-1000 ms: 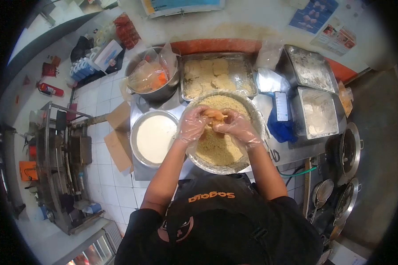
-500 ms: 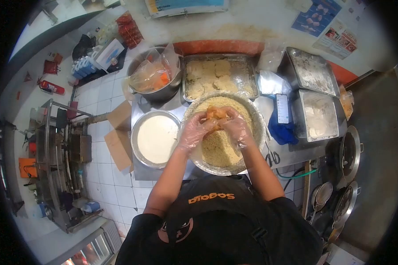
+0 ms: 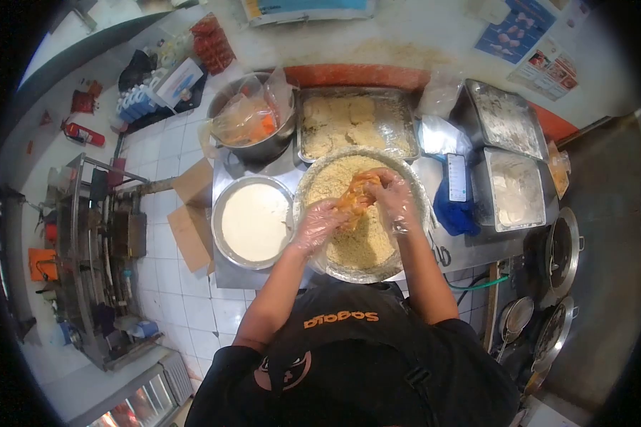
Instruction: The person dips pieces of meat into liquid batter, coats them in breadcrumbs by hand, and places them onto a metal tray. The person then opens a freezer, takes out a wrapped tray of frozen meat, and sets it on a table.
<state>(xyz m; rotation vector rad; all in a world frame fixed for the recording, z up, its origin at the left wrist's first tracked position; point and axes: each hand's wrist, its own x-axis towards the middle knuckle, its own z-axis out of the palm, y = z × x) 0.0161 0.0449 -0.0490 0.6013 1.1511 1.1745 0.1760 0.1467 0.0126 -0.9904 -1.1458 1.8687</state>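
My left hand (image 3: 322, 221) and my right hand (image 3: 392, 196) wear thin clear plastic gloves. Between them they grip an orange marinated piece of meat (image 3: 354, 199), stretched slantwise in the air. Right under it is a big round metal bowl (image 3: 419, 191) with pale yellow breadcrumbs (image 3: 356, 251). My left hand has the lower left end of the meat, my right hand the upper right end. Beside my left hand stands a round bowl of white batter (image 3: 253, 224). Behind the crumbs, a metal tray (image 3: 400, 147) bears several flat crumb-coated pieces (image 3: 349, 114).
A deep pot (image 3: 263, 151) with plastic bags and something orange stands back left. To the right lie a phone (image 3: 457, 178), a blue cloth (image 3: 452, 213) and two floury metal pans (image 3: 513, 186). Scissor handles (image 3: 442, 255) lie near the table's right front.
The meat was bunched up between both hands and is now pulled out longer. My hands have moved apart, the right up and the left slightly down.
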